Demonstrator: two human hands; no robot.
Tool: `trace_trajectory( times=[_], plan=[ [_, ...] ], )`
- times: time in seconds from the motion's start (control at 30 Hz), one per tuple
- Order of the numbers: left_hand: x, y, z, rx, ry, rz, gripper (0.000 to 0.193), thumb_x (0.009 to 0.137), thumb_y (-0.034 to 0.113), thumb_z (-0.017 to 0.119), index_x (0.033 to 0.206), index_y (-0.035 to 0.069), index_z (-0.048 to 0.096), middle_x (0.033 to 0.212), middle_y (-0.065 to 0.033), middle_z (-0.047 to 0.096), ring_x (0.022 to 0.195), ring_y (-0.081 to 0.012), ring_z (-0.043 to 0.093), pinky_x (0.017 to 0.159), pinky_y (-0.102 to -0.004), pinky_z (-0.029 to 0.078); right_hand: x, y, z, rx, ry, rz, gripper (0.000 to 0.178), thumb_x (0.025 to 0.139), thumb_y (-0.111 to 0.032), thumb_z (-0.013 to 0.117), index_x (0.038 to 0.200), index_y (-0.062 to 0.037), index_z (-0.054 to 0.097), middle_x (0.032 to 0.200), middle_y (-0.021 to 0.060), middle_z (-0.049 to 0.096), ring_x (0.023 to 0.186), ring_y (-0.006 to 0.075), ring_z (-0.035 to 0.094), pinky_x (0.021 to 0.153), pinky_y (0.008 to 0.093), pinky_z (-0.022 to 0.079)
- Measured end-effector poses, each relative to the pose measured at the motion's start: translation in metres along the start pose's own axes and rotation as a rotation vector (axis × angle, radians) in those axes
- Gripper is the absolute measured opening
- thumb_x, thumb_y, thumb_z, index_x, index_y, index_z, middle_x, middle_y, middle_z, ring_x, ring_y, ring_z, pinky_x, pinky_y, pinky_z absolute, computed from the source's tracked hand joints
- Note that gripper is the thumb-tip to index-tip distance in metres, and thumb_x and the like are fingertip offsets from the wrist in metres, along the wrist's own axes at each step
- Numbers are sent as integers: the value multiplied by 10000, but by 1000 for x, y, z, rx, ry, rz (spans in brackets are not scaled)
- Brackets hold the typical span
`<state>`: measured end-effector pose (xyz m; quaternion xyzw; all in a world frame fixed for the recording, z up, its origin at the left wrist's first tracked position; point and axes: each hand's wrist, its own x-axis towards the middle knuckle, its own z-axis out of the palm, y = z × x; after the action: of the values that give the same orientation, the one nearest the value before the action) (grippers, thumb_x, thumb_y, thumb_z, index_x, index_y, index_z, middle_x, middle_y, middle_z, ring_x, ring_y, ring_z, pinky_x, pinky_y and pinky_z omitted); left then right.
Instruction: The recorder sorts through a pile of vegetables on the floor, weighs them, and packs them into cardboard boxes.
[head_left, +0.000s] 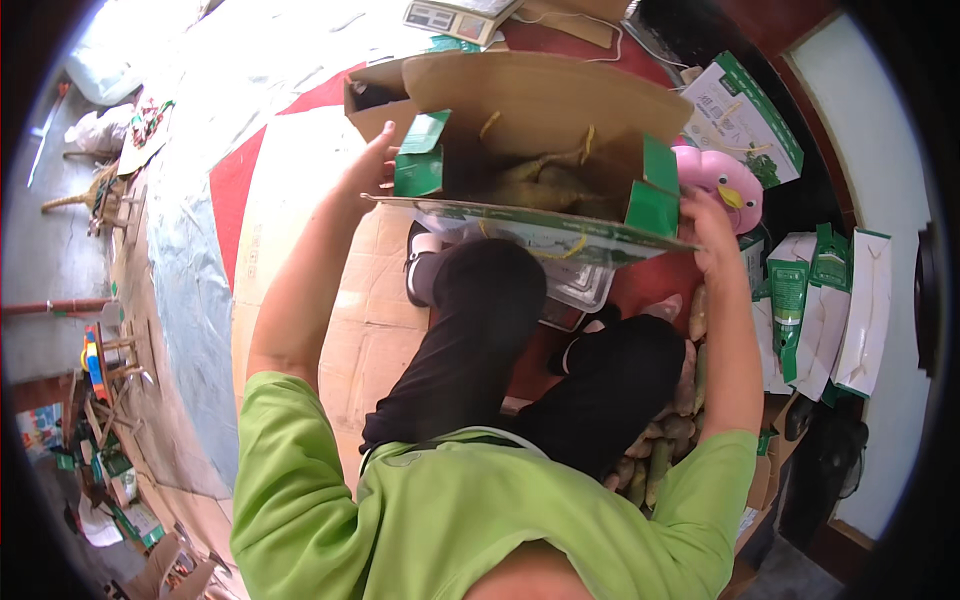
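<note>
An open cardboard box [540, 95] spans the gap between the hands, just beyond the knees. A heap of root vegetables [660, 465] lies beside the right leg. Partly hidden beneath the box is a clear plastic container [582, 290]; inside it, shadowed brownish roots [545, 190]. A pink duck-faced object [735, 192] is just beyond the right hand [708, 230], which is clamped on the box's near right corner. The left hand [376, 168], well apart, touches the left end, its grip unclear. Yellow cords [588, 140] loop from the walls.
</note>
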<state>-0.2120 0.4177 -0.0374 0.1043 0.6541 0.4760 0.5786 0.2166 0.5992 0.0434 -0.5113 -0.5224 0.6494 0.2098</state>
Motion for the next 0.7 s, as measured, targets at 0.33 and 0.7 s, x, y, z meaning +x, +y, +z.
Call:
trace_trajectory(
  times=[0.33, 0.7],
  plan=[
    [-128, -24, -148, -201, 176, 171, 634, 919, 616, 390, 1172, 79, 612, 1021, -50, 662, 981, -197, 580, 902, -373, 437, 6, -48, 152, -131, -207, -114, 477, 795, -27, 517, 1269, 19, 485, 1064, 123, 619, 939, 196, 621, 788, 330, 514],
    [-284, -161, -334, -205, 493, 3, 720, 864, 713, 358, 1169, 107, 600, 1033, -52, 641, 1012, -241, 531, 918, -447, 349, -42, 78, 380, -507, -513, 121, 436, 851, -58, 507, 1283, -25, 464, 1041, 182, 620, 820, 284, 642, 661, 382, 537]
  ],
)
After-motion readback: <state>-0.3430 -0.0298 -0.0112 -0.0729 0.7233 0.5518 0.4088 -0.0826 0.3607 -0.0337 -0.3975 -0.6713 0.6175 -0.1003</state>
